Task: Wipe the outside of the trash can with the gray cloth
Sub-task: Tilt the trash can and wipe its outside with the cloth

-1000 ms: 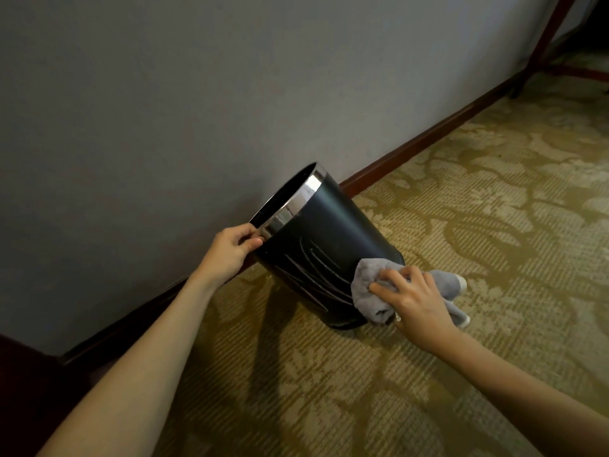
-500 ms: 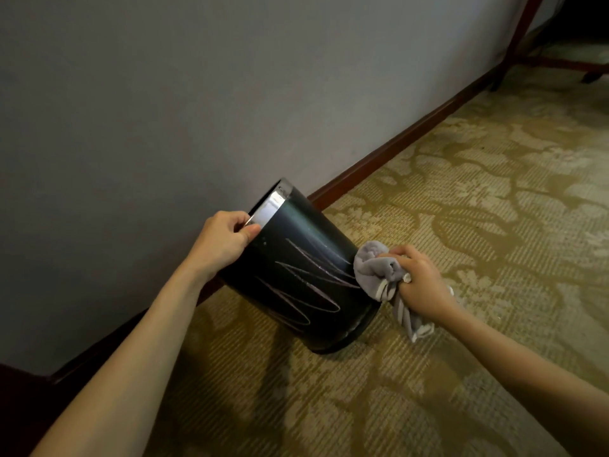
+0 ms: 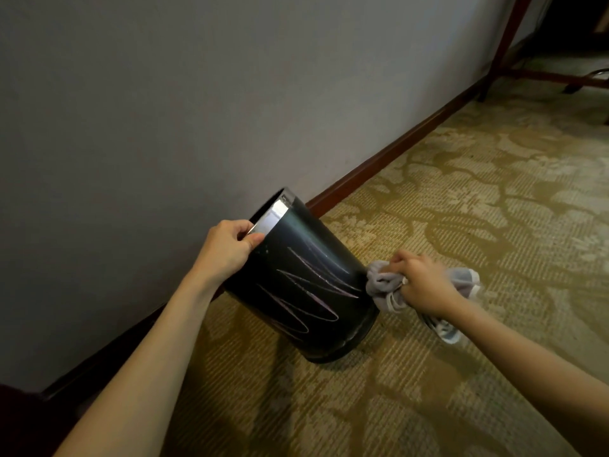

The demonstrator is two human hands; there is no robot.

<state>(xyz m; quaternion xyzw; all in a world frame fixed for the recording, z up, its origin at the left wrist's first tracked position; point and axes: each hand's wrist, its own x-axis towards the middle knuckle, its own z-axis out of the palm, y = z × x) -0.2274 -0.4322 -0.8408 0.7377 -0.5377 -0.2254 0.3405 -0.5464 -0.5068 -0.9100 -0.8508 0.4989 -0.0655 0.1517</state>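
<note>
A black trash can (image 3: 306,288) with a silver rim stands tilted on the carpet, its mouth leaning toward the wall. Pale zigzag scribbles run across its near side. My left hand (image 3: 227,249) grips the silver rim at the top, thumb on the outside. My right hand (image 3: 421,285) holds a bunched gray cloth (image 3: 385,288) at the can's lower right edge. The cloth touches the can's side there, and its loose ends hang out past my wrist.
A gray wall (image 3: 164,110) with a dark red baseboard (image 3: 379,166) runs diagonally behind the can. Patterned yellow-green carpet (image 3: 494,209) covers the floor to the right. Dark red furniture legs (image 3: 501,47) stand at the top right.
The can has turned in my left hand, bringing the scribbled side up toward me. My right hand with the cloth has slid from the can's front to its lower right edge.
</note>
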